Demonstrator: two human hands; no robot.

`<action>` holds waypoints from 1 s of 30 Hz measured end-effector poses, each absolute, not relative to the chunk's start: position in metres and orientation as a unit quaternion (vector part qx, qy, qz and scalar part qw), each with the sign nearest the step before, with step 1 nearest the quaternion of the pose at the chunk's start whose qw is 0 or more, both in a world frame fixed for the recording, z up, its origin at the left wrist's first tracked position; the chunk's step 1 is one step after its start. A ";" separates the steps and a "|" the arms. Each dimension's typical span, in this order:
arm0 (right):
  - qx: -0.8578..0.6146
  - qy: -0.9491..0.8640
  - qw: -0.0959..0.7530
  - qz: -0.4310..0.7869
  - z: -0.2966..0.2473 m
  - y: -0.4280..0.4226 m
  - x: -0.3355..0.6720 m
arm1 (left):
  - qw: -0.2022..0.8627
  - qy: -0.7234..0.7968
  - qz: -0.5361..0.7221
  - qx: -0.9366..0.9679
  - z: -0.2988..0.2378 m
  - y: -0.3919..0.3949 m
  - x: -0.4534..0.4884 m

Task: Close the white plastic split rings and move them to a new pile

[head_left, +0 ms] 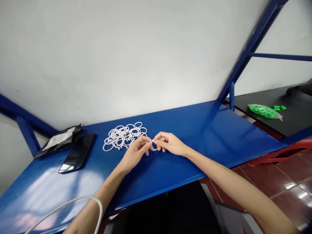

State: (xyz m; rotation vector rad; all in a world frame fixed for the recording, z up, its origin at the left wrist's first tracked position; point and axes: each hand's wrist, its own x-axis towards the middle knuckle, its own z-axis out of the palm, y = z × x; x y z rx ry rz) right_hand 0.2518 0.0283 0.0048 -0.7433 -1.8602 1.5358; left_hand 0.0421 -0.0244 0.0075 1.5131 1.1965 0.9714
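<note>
Over the middle of the blue table, both my hands pinch one white plastic curtain ring at its ends. My left hand grips it from the left with thumb and fingertips. From the right, my right hand holds it in the same kind of pinch, the fingertips of both hands nearly touching. Most of the ring is hidden by the fingers; whether its clasp is fastened cannot be made out. Just beyond my left hand lies a heap of similar white rings, overlapping each other.
A black phone and a black plastic parcel with a white label lie at the left. A white cable arcs over my left forearm. On a black table at right rests a bag of green pieces. Blue frame posts flank the wall.
</note>
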 end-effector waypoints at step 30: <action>-0.300 -0.920 0.250 -0.004 -0.014 0.004 0.240 | -0.062 0.432 0.396 0.808 -0.026 -0.029 0.049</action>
